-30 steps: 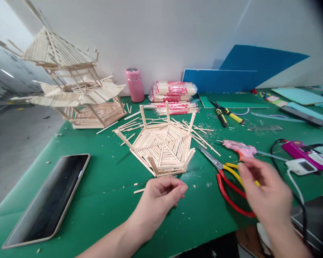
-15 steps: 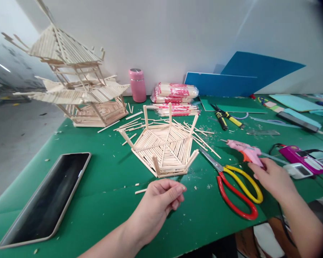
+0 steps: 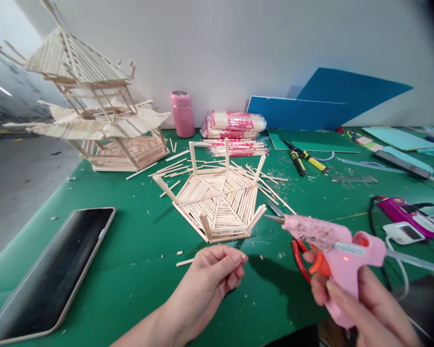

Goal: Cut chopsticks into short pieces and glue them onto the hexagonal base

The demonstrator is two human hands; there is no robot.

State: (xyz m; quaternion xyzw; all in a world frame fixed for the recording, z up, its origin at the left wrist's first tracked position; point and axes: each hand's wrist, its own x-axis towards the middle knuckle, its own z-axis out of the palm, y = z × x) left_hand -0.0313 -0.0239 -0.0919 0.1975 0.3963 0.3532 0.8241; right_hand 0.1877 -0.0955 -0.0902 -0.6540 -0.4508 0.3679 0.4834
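Gripping the glue gun (image 3: 316, 231), the right hand (image 3: 372, 308) wraps its fingers around the pink handle, with one fingertip at the orange trigger; a small red light glows on the gun's side. The nozzle points leftward, near the top of the front right post of the frame (image 3: 219, 200), a six-sided floor of sticks with a post at each corner. This frame lies mid-table, just beyond the left hand (image 3: 217, 274), whose thumb presses against the curled forefinger; a pale speck shows at the tip, too small to tell whether it is held. One short stick (image 3: 184, 262) lies just beside that hand. Scissors (image 3: 301, 260) rest on the green table (image 3: 137, 231), partly hidden behind the gun. Loose sticks (image 3: 173, 169) scatter behind the frame, before the wrapped bundles (image 3: 235, 125) and near the pagoda (image 3: 108, 127). A phone (image 3: 58, 270) lies at the left, and pliers (image 3: 304, 156) lie at the right rear.
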